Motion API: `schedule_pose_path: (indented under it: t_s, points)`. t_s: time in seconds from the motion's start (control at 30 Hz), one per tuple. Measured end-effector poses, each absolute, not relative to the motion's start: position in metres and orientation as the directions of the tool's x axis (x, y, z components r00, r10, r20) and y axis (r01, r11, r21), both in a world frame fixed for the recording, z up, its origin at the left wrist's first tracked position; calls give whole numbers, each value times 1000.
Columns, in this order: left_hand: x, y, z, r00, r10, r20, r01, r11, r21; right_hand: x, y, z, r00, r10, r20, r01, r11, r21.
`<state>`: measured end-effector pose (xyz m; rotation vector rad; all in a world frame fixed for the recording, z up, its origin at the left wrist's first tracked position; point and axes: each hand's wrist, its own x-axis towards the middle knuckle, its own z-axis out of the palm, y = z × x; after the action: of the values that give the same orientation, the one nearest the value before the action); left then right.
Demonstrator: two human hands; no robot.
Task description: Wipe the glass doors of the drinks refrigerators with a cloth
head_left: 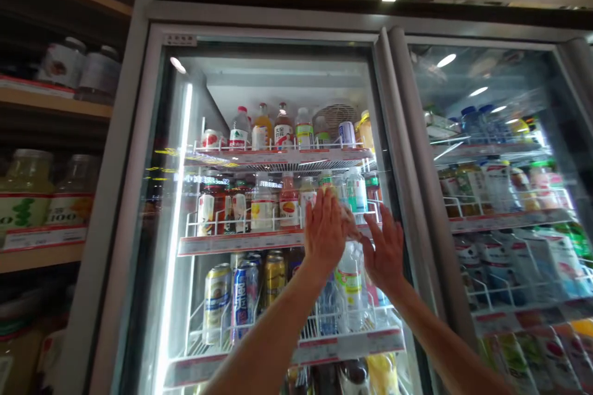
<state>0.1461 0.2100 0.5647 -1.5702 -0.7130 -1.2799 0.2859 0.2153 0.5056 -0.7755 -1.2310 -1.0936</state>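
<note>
My left hand (324,228) is raised with its fingers stretched out flat against, or very near, the glass door (178,117) of a drinks fridge. A blurred, skin-toned patch shows just right of its fingers; I cannot tell whether it is a reflection or something under the palm. To the right, my right hand (385,250) is held up with its fingers spread, close to the glass and the door's right frame. Nothing shows in its fingers. Behind the glass near my hands stand a clear bottle (351,284) with a green-yellow label and a white-green bottle (356,191).
Inside the fridge, white wire shelves hold bottles, a blue can (244,299) and a gold can (274,278). Grey door frames (410,154) separate it from a second stocked glass door (500,86). Wooden shelving (55,102) with jars and bottles stands at left.
</note>
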Motion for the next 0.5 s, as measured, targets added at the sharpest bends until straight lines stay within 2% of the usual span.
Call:
schedule_pose_path:
  t_s: [0.1,0.17,0.33,0.5]
  points:
    - [137,214,575,389,-213,896,862,-258,-436,290,224,504,-28,-200,979,954,286,85]
    - [108,214,580,415,-267,870,853,-220,-474,288,225,503,-32,-186,982,954,288,85]
    - [37,207,584,330,-272,904,871,-280,-403,284,221,501,-16,-152,988,951,304,62]
    - [113,213,579,159,-249,955,918,-319,-236,287,222,502,-22,-165,986,948,310,73]
